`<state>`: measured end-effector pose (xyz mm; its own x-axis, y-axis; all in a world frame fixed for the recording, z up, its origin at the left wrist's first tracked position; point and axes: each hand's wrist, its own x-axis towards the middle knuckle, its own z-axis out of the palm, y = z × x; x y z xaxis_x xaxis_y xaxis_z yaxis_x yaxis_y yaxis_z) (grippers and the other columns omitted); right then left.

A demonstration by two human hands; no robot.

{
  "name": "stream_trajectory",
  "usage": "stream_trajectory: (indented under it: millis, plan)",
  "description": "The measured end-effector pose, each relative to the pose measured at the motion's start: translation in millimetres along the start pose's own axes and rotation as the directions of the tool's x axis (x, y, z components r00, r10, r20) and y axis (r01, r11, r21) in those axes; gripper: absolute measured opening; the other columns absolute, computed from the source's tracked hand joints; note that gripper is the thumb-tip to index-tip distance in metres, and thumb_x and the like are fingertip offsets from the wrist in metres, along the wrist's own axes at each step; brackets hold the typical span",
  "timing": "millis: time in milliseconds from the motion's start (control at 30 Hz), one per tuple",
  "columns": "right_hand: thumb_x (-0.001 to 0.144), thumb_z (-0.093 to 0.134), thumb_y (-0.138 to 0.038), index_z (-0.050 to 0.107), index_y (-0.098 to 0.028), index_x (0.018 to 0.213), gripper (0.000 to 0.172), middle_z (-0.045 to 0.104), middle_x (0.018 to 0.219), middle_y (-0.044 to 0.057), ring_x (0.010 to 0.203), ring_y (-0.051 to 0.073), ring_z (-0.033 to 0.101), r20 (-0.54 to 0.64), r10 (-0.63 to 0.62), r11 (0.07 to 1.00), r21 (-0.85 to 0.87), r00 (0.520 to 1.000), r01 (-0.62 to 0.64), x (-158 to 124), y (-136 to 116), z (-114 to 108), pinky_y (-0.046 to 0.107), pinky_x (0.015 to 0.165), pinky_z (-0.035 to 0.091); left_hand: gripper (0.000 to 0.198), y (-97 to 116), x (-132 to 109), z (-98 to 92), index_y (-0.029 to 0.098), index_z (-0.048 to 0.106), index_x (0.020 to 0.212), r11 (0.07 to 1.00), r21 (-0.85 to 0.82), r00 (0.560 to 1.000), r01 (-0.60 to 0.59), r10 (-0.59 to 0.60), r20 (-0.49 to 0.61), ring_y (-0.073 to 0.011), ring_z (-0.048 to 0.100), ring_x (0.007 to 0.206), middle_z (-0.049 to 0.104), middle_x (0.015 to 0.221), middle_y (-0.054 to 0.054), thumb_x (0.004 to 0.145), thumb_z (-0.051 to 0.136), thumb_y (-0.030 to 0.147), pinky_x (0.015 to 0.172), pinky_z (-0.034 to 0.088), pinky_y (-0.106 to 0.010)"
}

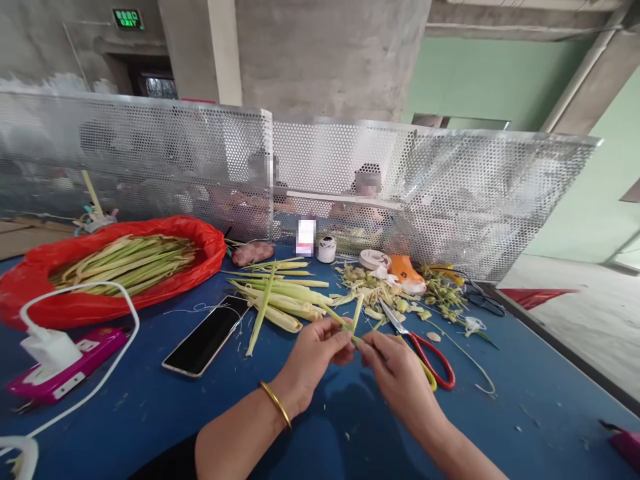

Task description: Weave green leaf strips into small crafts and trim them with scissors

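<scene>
Over the near middle of the blue table, my left hand (320,347) pinches a pale green plant strip (358,312) between thumb and fingers. Close beside it, my right hand (395,363) is closed on the lower end of the same green piece. The strip's tip sticks up between the hands; the exact fold or join is hidden by my fingers. Scissors (427,353) with red and yellow handles lie just right of my right hand, partly behind it. A pile of pale green leaf strips (285,300) lies beyond my left hand.
A red plastic bag (200,233) of long strips sits left, near a dark phone (207,337) and a purple power strip (65,367). Plant scraps (373,293), a tape roll (375,259) and an orange packet (407,272) lie behind. A perforated metal screen (330,160) crosses the back.
</scene>
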<state>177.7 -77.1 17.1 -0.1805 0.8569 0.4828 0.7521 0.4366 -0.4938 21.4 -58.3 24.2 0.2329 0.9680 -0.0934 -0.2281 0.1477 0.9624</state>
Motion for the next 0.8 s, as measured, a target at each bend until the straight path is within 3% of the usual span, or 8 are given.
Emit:
stream_trajectory:
  millis: [100, 267, 400, 500, 600, 667, 733, 800]
  plan:
    - [0.094, 0.042, -0.033, 0.043, -0.022, 0.062, 0.035, 0.053, 0.056, -0.002, 0.059, 0.015, 0.05, 0.018, 0.049, 0.998, 0.03, 0.999, -0.049, -4, -2, 9, 0.024, 0.057, 0.033, 0.025, -5, 0, 0.0, 0.015, 0.063, 0.09, 0.986, 0.157, 0.999, -0.052, 0.051, 0.009, -0.0113, 0.056, 0.06, 0.06, 0.067, 0.001, 0.075, 0.064, 0.035, 0.053, 0.043, -0.02]
    - [0.094, 0.041, -0.026, 0.039, -0.021, 0.059, 0.035, 0.05, 0.055, -0.001, 0.056, 0.014, 0.046, 0.014, -0.026, 1.0, -0.002, 1.0, 0.026, -12, -10, 14, 0.025, 0.058, 0.03, 0.018, -15, 0, 1.8, 0.016, 0.065, 0.085, 0.924, 0.343, 0.983, -0.171, 0.183, -0.004, -0.0102, 0.051, 0.05, 0.056, 0.059, 0.002, 0.08, 0.055, 0.031, 0.046, 0.037, -0.019]
    - [0.093, 0.037, -0.018, 0.045, -0.021, 0.065, 0.03, 0.054, 0.061, 0.001, 0.06, 0.016, 0.05, 0.019, -0.124, 0.992, 0.02, 0.992, 0.124, -14, -16, 16, 0.027, 0.064, 0.033, 0.023, -20, 2, 4.0, 0.013, 0.069, 0.088, 0.944, 0.292, 0.982, -0.15, 0.178, -0.069, -0.0096, 0.047, 0.047, 0.055, 0.057, 0.003, 0.076, 0.06, 0.03, 0.05, 0.038, -0.022]
    - [0.093, 0.036, -0.017, 0.047, -0.021, 0.067, 0.029, 0.055, 0.062, 0.001, 0.06, 0.016, 0.05, 0.033, -0.116, 0.992, 0.046, 0.993, 0.115, -15, -18, 20, 0.027, 0.064, 0.033, 0.031, -20, 3, 2.4, 0.013, 0.07, 0.095, 0.984, 0.171, 0.994, -0.052, 0.068, -0.091, -0.0086, 0.045, 0.045, 0.055, 0.056, 0.003, 0.071, 0.064, 0.033, 0.046, 0.034, -0.021]
    - [0.094, 0.041, -0.025, 0.048, -0.021, 0.065, 0.031, 0.056, 0.062, 0.001, 0.062, 0.016, 0.051, 0.068, -0.044, 0.997, 0.072, 0.997, 0.039, -14, -15, 20, 0.027, 0.064, 0.034, 0.039, -13, 3, -1.9, 0.014, 0.068, 0.102, 0.995, 0.048, 0.994, 0.091, -0.088, -0.059, -0.0059, 0.042, 0.044, 0.055, 0.057, 0.003, 0.07, 0.066, 0.034, 0.042, 0.024, -0.018]
    - [0.092, 0.046, -0.037, 0.047, -0.02, 0.06, 0.036, 0.054, 0.058, 0.001, 0.061, 0.016, 0.05, 0.065, 0.071, 0.993, 0.094, 0.995, -0.077, -11, -10, 16, 0.026, 0.06, 0.034, 0.04, -7, 2, -4.6, 0.014, 0.067, 0.105, 0.991, 0.008, 0.991, 0.132, -0.131, -0.032, -0.0041, 0.041, 0.043, 0.059, 0.064, 0.001, 0.07, 0.066, 0.034, 0.04, 0.021, -0.017]
    - [0.088, 0.049, -0.048, 0.05, -0.02, 0.061, 0.038, 0.053, 0.057, 0.001, 0.059, 0.016, 0.049, 0.04, 0.207, 0.954, 0.213, 0.977, -0.211, -5, -5, 11, 0.026, 0.057, 0.035, 0.039, -1, 1, -5.9, 0.015, 0.067, 0.104, 0.989, 0.017, 0.989, 0.146, -0.147, 0.015, -0.0034, 0.041, 0.043, 0.062, 0.071, -0.001, 0.07, 0.066, 0.033, 0.04, 0.021, -0.018]
    - [0.083, 0.054, -0.053, 0.056, -0.019, 0.072, 0.035, 0.055, 0.061, 0.0, 0.06, 0.016, 0.051, 0.046, 0.3, 0.853, 0.435, 0.953, -0.29, 2, -1, 6, 0.026, 0.057, 0.039, 0.033, 2, -1, -5.1, 0.015, 0.069, 0.096, 0.982, 0.075, 0.981, 0.17, -0.176, 0.08, -0.0041, 0.042, 0.044, 0.063, 0.071, -0.001, 0.07, 0.065, 0.035, 0.04, 0.02, -0.018]
